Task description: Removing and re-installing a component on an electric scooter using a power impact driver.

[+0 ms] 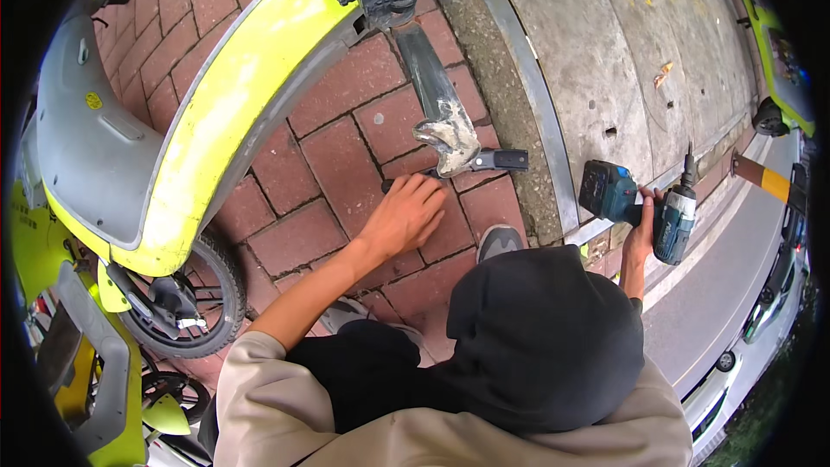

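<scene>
Fingers of the left hand [405, 214] bend low over the red brick paving [333, 156]. A dark tip shows just beyond their left edge, and a slim black piece [501, 160] lies past them to the right, beside the dirt-caked end of a grey arm [430, 78]. Whether these 2 dark parts are 1 object under the hand, and whether those fingers pinch it or merely touch it, I cannot tell. The fingers of the right hand [640, 238] wrap the grip of a cordless driver [674, 225], its bit [689, 169] pointing away from the body and well apart from the left fingers.

For good handling, the left fingers would do best with a full hold on the black piece, thumb opposed, rather than a light touch, and with their tips clear of the grey arm's crusted edge. The driver looks heavy at its battery, just left of the right fingers, so a firm wrist should help. Its bit is best kept turned aside while the left fingers work, with the trigger left alone until bit and fastener line up straight.
</scene>
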Motion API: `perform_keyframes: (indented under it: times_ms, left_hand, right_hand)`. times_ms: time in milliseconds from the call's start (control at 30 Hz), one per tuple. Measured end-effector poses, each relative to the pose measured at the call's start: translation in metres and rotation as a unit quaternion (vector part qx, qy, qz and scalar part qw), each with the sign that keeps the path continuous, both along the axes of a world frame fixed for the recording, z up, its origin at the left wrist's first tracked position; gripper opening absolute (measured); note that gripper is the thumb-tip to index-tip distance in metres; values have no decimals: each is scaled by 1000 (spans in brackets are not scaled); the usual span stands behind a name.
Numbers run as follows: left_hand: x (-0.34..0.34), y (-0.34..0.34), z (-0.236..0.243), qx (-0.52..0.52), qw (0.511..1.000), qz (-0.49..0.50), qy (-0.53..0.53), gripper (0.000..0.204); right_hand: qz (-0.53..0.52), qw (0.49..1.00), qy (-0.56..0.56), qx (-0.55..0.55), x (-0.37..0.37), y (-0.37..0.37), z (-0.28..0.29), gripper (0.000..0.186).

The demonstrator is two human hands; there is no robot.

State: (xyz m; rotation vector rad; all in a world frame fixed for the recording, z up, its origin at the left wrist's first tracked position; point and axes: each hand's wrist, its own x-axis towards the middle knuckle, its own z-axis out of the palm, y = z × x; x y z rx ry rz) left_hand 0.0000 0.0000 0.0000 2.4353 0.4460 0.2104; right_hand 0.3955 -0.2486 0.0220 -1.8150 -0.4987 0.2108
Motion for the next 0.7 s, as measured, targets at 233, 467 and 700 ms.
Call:
perform_keyframes:
  times_ms: [233,467,700]
  left_hand:
    - [5,-30,22,-49,997,-40,34,38]
    - [51,-54,78,-3,987,146,-63,104]
    - [27,-57,70,37,963,245,105,108]
  right_hand:
    - [43,992,106,54,-17,55,38,24]
    - [218,880,393,151,-142,133,68,58]
    - [198,762,583,198,-202,177,3,30]
